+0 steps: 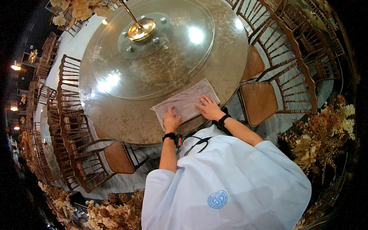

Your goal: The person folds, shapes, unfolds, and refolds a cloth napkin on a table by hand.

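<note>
A pale pinkish-grey cloth (186, 100), folded into a long rectangle, lies flat along the near edge of the round marble-patterned table (126, 124). On its left part rests my left hand (172, 119), the fingers somewhat bent and the thumb apart from them. My right hand (210, 108) presses on the right part with its fingers spread. Neither hand grips the cloth; both touch it from above. A black band circles each wrist.
A round glass turntable (161, 82) covers the table's middle, with a gold stand (142, 30) on it. Wooden chairs with brown seats (259, 102) (119, 156) stand around the edge. Dried flower arrangements (322, 132) (115, 212) are close behind me on both sides.
</note>
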Motion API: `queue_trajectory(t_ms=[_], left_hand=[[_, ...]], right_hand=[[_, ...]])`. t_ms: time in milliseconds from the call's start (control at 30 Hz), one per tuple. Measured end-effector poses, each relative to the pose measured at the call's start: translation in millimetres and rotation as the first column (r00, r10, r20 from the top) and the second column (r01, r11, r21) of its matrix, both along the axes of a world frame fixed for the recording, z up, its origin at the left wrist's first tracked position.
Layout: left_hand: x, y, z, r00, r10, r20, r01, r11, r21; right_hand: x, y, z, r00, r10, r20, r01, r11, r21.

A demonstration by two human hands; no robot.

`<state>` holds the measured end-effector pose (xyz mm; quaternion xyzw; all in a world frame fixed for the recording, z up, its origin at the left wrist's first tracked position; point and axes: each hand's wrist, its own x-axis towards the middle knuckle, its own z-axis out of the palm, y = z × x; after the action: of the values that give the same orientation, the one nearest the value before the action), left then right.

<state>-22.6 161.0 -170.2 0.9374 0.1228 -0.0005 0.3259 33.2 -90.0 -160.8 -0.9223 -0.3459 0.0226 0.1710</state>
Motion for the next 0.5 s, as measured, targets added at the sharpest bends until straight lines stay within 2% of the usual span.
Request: queue_trajectory(t_ms=[100,167,267,500], left_hand=[[1,-2,7,1.0,-0.004,-0.003,0.004,1.0,0.007],[1,-5,20,0.983,0.035,-0.178,-0.047,0.997,-0.061],[0,-3,12,0.996,0.035,-0.08,-0.037,0.999,-0.022],[2,-4,15,0.998,0.026,-0.05,-0.028,0.999,-0.03]], right_hand=[[0,1,1,1.0,-0.003,-0.02,0.003,1.0,-0.006],[1,1,1,0.999,-0.003,-0.032,0.003,1.0,-0.001],[0,1,4,0.997,-0.011,-0.071,0.01,1.0,-0.013],[1,1,2,0.999,-0.018,-0.047,0.018,1.0,0.004]])
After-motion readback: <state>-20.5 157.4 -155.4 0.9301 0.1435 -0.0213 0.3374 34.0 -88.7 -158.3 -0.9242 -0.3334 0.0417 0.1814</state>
